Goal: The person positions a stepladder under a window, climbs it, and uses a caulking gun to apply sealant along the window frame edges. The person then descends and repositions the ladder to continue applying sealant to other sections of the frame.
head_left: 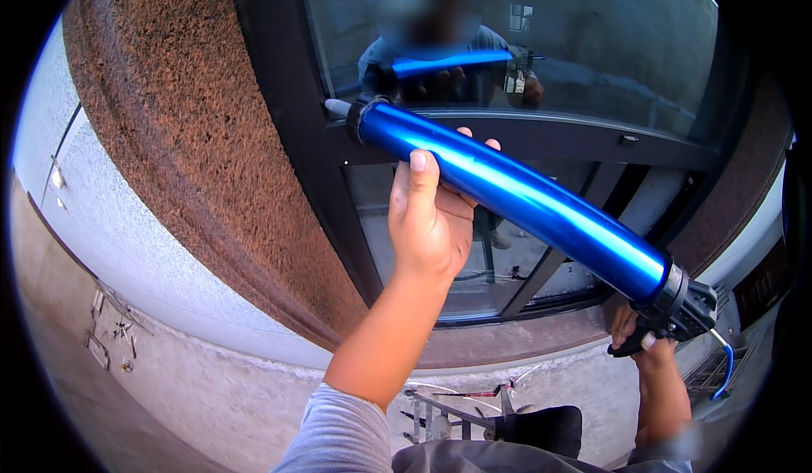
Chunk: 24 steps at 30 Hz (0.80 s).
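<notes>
A long caulking gun (516,194) with a shiny blue barrel slants across the view, its handle end low at the right. My left hand (436,206) supports the barrel from below near its front, thumb on the near side and fingertips showing past the far edge. Around the black handle (630,348) at the rear, my right hand (647,338) is closed. The pale nozzle (337,107) meets the lower left corner of the upper glass pane (592,67), where glass and dark window frame (292,126) join. Whether sealant is coming out cannot be seen.
Rough brown stone trim (194,134) borders the frame on the left, with a white wall (144,219) beyond. A dark stool or stand (474,418) and scattered tools are below me. Wires and debris (114,329) lie on the concrete floor (228,388) at left.
</notes>
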Available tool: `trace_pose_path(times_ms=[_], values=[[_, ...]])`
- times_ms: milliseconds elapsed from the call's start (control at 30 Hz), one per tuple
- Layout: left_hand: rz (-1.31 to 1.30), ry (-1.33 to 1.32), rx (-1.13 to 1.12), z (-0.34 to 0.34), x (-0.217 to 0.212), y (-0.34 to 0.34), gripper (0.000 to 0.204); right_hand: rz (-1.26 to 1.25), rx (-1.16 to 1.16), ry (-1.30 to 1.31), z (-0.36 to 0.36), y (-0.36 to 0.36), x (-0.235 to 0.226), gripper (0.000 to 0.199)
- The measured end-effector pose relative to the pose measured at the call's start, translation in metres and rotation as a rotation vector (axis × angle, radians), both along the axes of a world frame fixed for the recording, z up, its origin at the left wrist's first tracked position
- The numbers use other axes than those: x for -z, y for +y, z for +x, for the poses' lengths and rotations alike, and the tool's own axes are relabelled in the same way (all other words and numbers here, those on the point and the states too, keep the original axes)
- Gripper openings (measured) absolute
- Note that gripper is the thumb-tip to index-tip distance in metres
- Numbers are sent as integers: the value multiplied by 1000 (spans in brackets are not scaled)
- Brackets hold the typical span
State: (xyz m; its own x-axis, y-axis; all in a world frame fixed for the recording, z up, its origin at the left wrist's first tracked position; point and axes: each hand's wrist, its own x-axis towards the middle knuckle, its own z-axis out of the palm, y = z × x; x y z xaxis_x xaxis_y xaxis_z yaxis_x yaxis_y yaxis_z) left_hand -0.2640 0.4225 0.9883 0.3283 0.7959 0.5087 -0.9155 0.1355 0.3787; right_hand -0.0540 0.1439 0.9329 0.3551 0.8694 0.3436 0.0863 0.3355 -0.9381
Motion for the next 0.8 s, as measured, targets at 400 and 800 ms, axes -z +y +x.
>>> trace_pose_path(times_ms=[400, 800], values=[[-44, -50, 55, 1, 9, -7, 55, 51, 198, -140, 3, -19, -24, 71], [-195, -260, 107, -4, -38, -14, 47, 150, -430, -172, 27, -49, -143, 72]])
